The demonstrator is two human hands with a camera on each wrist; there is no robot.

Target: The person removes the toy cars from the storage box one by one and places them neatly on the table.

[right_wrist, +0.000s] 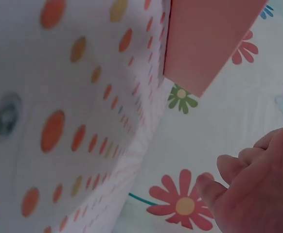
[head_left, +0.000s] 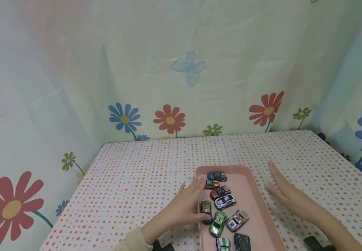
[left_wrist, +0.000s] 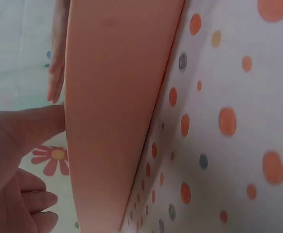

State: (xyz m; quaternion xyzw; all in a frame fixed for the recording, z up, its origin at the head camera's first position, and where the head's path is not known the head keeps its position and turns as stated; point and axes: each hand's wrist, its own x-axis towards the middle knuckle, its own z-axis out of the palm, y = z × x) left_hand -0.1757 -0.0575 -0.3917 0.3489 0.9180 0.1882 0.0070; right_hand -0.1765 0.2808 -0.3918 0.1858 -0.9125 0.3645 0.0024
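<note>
A pink tray point(head_left: 256, 209) lies on the table, with several toy cars along its left and middle. My left hand point(head_left: 185, 204) is at the tray's left rim, fingers extended, its thumb reaching over the edge near a dark toy car point(head_left: 206, 211). To the right of the tray my right hand point(head_left: 289, 197) hovers with straight fingers and holds nothing. A green toy car point(head_left: 218, 223) and a white-and-red toy car point(head_left: 237, 220) sit mid-tray. Farther back are a white toy car point(head_left: 225, 201) and a blue toy car point(head_left: 217, 176). In the left wrist view, the tray's outer wall point(left_wrist: 112, 111) fills the middle.
A dotted cloth point(head_left: 137, 184) covers the table. Behind it hangs a curtain point(head_left: 218, 76) printed with flowers and a butterfly. A black toy car point(head_left: 242, 242) and a white-and-green toy car point(head_left: 223, 244) are at the tray's near end, cut by the frame edge.
</note>
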